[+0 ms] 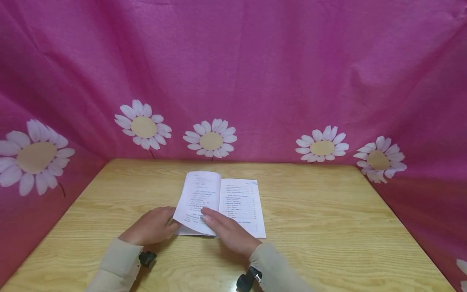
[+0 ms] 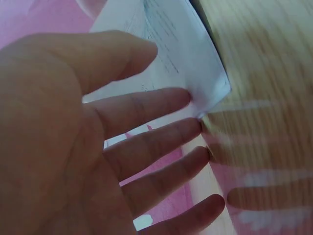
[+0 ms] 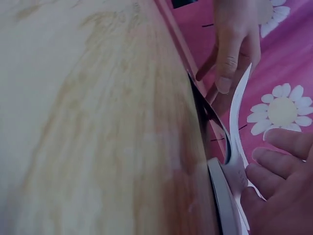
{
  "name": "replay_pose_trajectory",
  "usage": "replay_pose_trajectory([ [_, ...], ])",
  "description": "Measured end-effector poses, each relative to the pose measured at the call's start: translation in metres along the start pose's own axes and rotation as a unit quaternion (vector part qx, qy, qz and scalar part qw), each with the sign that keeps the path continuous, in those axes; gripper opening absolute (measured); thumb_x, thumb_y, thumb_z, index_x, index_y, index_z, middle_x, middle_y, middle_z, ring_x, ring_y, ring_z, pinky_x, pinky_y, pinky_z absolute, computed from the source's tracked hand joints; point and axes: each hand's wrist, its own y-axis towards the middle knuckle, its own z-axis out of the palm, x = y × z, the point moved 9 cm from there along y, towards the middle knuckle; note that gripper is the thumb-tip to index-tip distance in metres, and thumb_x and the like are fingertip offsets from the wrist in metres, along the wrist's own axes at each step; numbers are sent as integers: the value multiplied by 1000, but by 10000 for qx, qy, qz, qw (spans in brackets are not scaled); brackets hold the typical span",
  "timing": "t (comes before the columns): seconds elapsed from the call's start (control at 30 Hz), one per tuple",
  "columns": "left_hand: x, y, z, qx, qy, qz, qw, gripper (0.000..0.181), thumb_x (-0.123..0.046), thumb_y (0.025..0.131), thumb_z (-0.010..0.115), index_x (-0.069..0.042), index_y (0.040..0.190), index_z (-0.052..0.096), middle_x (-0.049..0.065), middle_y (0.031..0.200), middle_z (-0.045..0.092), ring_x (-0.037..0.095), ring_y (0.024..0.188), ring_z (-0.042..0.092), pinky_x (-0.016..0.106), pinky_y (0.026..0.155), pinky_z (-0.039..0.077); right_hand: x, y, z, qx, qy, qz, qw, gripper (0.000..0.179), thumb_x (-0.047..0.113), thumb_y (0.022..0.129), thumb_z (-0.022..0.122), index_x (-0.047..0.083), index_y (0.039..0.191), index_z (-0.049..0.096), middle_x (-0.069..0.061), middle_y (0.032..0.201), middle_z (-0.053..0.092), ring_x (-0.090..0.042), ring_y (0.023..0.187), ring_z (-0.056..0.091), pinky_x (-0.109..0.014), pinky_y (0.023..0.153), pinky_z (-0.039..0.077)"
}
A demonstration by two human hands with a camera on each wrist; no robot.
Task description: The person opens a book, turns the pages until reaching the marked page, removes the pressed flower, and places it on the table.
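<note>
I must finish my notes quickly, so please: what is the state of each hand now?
Left hand: open, at the edge of the raised page, gripping nothing.
Right hand: open, over that page, gripping nothing.

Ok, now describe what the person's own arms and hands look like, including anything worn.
The left sleeve and right sleeve are beige and plain, with no markings to be seen. Beside the end of each sits a small black device; the right one shows a pale detail too small to identify. The left hand and right hand are bare, without gloves. No cables are visible.
</note>
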Motion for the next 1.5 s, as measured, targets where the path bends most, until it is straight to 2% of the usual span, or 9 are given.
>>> replay_pose_trajectory([
  [0.17,5,1,0,-12,133,-75,9999,27,-11,90,61,-14,115,69,-1,104,67,12,85,55,40,83,47,-1,-1,4,52,-268,-3,9996,58,57,99,33,25,147,42,10,150,38,-13,141,29,-42,114,21],
  [0.33,7,0,-3,-26,180,-123,9998,32,-14,96,56,-10,126,63,5,120,65,21,106,61,46,94,46,0,-2,8,212,-541,-63,9983,61,58,99,32,23,148,40,8,152,35,-14,143,25,-43,115,19],
  [0.47,5,-3,-9,-136,209,-123,9996,40,-17,100,52,-4,137,52,12,131,59,30,119,56,51,99,42,1,-1,12,350,-652,-56,9972,62,59,99,30,22,148,41,8,153,34,-14,144,22,-43,115,17],
  [0.6,-1,-4,-13,-308,296,-126,9990,43,-15,100,52,-2,140,48,16,137,53,33,127,49,51,102,39,0,-1,13,416,-710,-44,9966,62,59,99,29,21,147,42,7,152,36,-16,144,21,-43,116,16],
  [0.73,-9,-1,-8,-203,211,-157,9994,43,-14,97,56,-3,139,50,14,141,50,32,132,45,50,106,35,0,0,14,439,-777,-35,9960,63,59,99,28,21,146,43,5,153,35,-16,144,20,-44,115,16],
  [0.87,-13,2,2,19,101,-184,9998,40,-17,98,56,-4,135,55,11,137,55,29,129,48,48,105,37,-1,2,14,429,-749,-51,9963,63,60,99,27,21,146,43,4,153,34,-16,144,20,-44,115,16],
  [1.07,-15,1,8,3,295,135,9995,38,-17,97,56,0,131,58,15,131,58,31,122,54,48,101,41,-4,3,10,356,-627,39,9974,61,59,99,28,23,147,43,9,151,37,-12,143,23,-42,115,18],
  [1.23,-13,2,11,77,335,171,9993,40,-18,96,57,1,132,57,16,134,56,32,124,52,49,102,40,-6,4,-8,125,0,98,9999,61,57,100,26,20,144,46,12,147,43,-12,140,30,-42,115,20],
  [1.5,-8,3,14,142,417,-94,9990,43,-22,95,59,-2,134,56,13,135,56,31,127,50,48,103,39,-15,-1,-70,-463,781,334,9953,65,57,101,25,12,142,49,-3,149,42,-21,141,30,-43,115,19],
])
